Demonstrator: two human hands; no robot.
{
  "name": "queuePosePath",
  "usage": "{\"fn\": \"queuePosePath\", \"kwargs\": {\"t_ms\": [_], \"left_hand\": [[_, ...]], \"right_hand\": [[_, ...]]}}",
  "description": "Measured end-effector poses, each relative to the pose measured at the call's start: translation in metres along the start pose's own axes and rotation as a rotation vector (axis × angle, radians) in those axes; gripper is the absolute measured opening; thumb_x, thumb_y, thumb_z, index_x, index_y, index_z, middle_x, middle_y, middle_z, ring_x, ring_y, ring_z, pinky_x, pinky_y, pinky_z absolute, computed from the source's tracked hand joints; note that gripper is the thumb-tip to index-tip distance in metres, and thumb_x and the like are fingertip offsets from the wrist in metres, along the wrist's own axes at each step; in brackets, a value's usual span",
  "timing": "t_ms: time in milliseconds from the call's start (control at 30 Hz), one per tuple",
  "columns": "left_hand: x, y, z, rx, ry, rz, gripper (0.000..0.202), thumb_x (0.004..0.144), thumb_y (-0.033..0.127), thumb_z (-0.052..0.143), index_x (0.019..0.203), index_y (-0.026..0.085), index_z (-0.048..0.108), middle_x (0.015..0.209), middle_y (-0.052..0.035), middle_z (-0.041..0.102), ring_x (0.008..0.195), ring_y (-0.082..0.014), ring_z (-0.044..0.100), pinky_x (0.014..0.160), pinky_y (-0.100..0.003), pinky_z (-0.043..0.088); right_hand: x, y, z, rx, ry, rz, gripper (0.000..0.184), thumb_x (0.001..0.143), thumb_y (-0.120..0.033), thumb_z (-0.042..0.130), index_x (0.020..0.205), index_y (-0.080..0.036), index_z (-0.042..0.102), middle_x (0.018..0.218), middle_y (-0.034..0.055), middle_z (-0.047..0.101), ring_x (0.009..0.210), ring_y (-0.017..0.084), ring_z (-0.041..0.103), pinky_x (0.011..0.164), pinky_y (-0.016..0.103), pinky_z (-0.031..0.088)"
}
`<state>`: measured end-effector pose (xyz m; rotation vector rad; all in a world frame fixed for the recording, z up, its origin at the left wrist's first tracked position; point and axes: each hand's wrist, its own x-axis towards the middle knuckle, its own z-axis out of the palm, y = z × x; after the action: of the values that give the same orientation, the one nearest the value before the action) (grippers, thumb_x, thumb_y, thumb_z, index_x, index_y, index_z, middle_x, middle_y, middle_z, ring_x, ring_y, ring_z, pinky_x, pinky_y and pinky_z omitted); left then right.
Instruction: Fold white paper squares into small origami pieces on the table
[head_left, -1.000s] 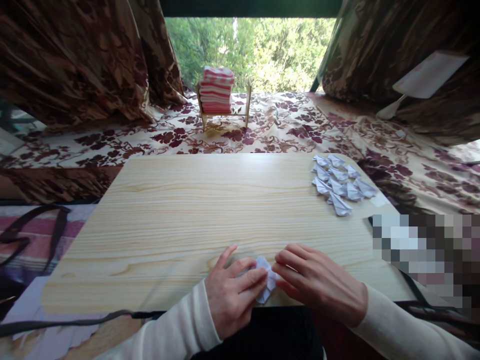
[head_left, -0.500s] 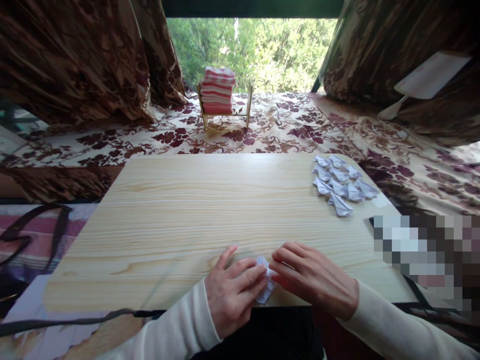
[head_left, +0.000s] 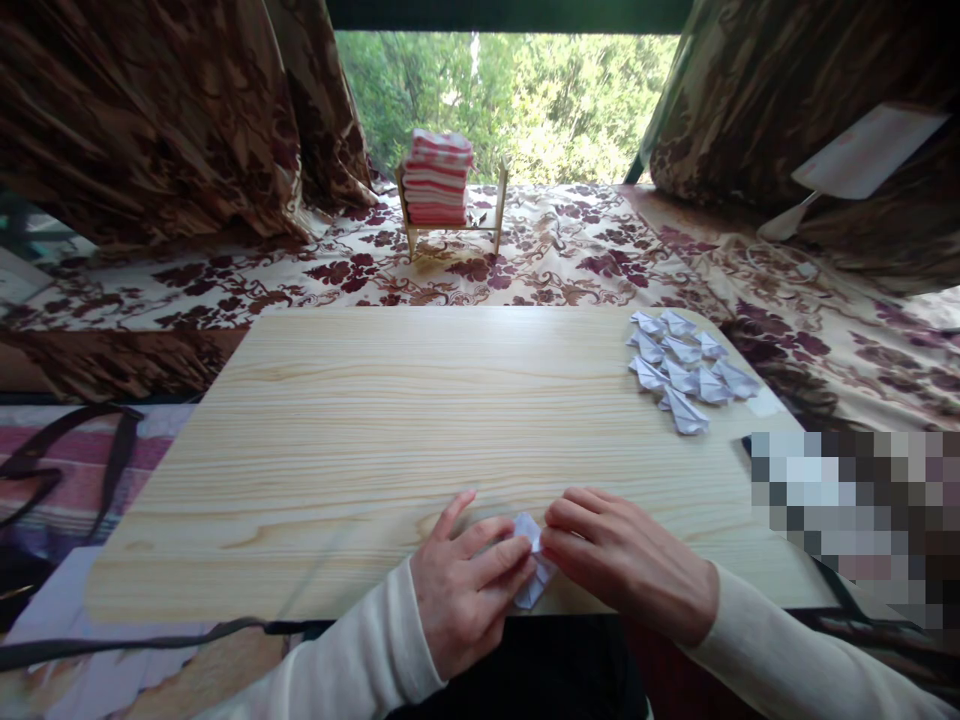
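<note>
A small piece of folded white paper (head_left: 527, 525) lies by the table's front edge, between my two hands. My left hand (head_left: 466, 592) holds it down from the left, its fingertips on the paper and one finger lifted away. From the other side, my right hand (head_left: 626, 562) has its fingers bent together and pinches the paper's right edge. Those fingers partly cover the paper, so its exact folds cannot be made out. At the far right of the table sit several folded white paper pieces (head_left: 682, 378), pointed in shape and grouped close together.
The wooden table (head_left: 375, 430) has rounded corners. Behind it, a small rack (head_left: 497, 215) with striped folded cloths (head_left: 438, 185) stands on a floral cloth. A white lamp (head_left: 866, 155) is at the right. White sheets (head_left: 67, 610) lie low on the left.
My right fingers have drawn closer together at the paper's right edge. My left hand stays pressed on it. The rest of the scene shifts only slightly with the camera.
</note>
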<state>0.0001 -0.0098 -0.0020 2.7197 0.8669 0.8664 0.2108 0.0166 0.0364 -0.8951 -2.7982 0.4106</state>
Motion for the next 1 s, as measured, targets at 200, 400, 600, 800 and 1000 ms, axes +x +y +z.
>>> {"fn": "queuePosePath", "kwargs": {"t_ms": [200,400,600,800,1000], "left_hand": [[0.001,0.001,-0.001,0.008,-0.012,0.003,0.029,0.083,0.017,0.045,0.109,0.017,0.057,0.109,-0.0006,0.066,0.107,-0.0191,0.053,0.111,-0.051,0.011],[0.002,0.002,-0.001,0.037,-0.012,-0.002,0.028,0.085,0.015,0.042,0.108,0.017,0.058,0.105,-0.0009,0.067,0.105,-0.0184,0.054,0.111,-0.049,0.012],[0.001,0.002,0.003,0.009,0.030,-0.009,0.027,0.087,0.016,0.040,0.105,0.016,0.059,0.101,-0.0008,0.068,0.103,-0.0185,0.054,0.110,-0.050,0.013],[0.001,0.003,0.004,0.001,0.028,-0.025,0.027,0.088,0.017,0.038,0.105,0.017,0.060,0.101,-0.0005,0.068,0.102,-0.0182,0.055,0.111,-0.050,0.014],[0.000,0.002,0.002,0.025,-0.022,-0.021,0.028,0.083,0.018,0.044,0.106,0.018,0.059,0.106,-0.0021,0.066,0.106,-0.0174,0.053,0.110,-0.051,0.015]], "right_hand": [[0.007,-0.004,-0.004,0.025,-0.058,0.108,0.011,0.084,-0.014,0.054,0.074,-0.018,0.057,0.077,0.0018,0.055,0.072,0.015,0.045,0.063,0.028,0.032],[0.016,-0.006,-0.006,-0.038,-0.126,0.190,0.014,0.082,-0.012,0.056,0.069,-0.017,0.056,0.072,0.0021,0.055,0.067,0.016,0.046,0.059,0.028,0.031],[0.019,-0.008,-0.004,-0.126,-0.141,0.169,0.015,0.077,-0.008,0.058,0.066,-0.018,0.054,0.068,0.0020,0.054,0.063,0.016,0.046,0.057,0.028,0.031],[0.020,-0.012,-0.001,-0.166,-0.149,0.184,0.014,0.075,-0.007,0.055,0.067,-0.018,0.052,0.068,0.0028,0.055,0.064,0.017,0.047,0.057,0.029,0.032],[0.024,-0.014,-0.004,-0.162,-0.158,0.203,0.013,0.073,-0.006,0.055,0.068,-0.018,0.053,0.069,0.0030,0.056,0.064,0.017,0.050,0.058,0.029,0.033]]}}
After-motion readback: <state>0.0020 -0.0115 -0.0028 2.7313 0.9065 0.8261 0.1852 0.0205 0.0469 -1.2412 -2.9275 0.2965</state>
